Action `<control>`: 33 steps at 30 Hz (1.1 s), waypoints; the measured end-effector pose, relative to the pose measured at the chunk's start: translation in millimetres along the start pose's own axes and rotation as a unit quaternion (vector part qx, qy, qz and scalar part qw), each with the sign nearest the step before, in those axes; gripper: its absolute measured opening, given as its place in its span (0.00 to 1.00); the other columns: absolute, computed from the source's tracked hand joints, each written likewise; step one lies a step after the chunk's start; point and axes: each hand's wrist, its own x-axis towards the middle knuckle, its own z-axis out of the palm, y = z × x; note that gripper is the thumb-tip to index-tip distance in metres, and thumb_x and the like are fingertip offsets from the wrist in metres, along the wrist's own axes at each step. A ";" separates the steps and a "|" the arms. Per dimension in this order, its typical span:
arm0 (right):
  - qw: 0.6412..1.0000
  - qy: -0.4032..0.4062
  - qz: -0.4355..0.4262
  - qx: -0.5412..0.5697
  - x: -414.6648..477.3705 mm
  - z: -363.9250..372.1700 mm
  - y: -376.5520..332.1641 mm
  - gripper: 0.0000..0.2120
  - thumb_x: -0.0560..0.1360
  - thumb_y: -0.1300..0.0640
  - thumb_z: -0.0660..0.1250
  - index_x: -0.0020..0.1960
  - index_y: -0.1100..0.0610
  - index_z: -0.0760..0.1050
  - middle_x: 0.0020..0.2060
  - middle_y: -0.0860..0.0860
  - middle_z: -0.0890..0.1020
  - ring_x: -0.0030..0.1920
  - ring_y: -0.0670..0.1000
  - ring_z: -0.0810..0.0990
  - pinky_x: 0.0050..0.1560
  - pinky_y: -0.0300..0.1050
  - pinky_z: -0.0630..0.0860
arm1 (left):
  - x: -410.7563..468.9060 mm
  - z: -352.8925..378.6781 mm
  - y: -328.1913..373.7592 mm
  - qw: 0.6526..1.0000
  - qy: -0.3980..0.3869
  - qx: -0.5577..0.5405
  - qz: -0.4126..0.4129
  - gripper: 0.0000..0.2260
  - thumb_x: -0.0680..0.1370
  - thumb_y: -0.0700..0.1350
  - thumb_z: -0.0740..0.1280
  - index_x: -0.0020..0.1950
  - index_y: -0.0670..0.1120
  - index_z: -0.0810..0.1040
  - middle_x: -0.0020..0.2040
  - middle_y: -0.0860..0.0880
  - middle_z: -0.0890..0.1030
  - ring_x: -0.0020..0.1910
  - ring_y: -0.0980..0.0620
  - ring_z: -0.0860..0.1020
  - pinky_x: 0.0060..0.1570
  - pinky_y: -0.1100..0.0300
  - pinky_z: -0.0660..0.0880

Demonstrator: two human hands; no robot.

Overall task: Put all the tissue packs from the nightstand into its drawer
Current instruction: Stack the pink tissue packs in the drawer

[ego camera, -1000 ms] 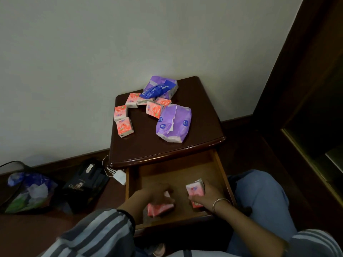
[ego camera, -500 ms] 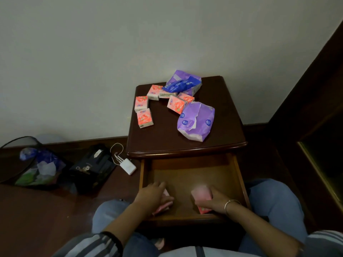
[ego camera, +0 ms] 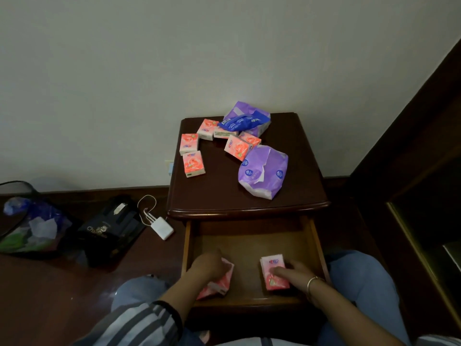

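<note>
In the drawer point(ego camera: 249, 236), your left hand point(ego camera: 208, 264) curls its fingers round the left pink pack point(ego camera: 220, 283); your right hand point(ego camera: 298, 274) grips the right pink pack point(ego camera: 272, 264).

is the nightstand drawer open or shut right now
Open: the drawer is pulled out from under the nightstand top, its wooden floor showing.

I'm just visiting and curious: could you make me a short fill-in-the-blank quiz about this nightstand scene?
1. The drawer is ___.
2. In it, the left hand grips one pack and the right hand another; both packs are ___.
3. On the nightstand, the blue pack lies on a ___ pack.
Missing words: open, pink, purple.
</note>
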 end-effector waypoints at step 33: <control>0.999 0.027 -0.039 0.027 1.0 -0.8 -3.8 0.15 0.73 0.53 0.69 0.59 0.51 0.72 0.47 0.46 0.80 0.44 0.43 0.80 0.35 0.35 0.74 | 7.1 10.1 24.6 0.972 0.124 0.061 0.191 0.24 0.80 0.53 0.62 0.74 0.50 0.62 0.73 0.47 0.61 0.67 0.49 0.69 0.63 0.52 0.73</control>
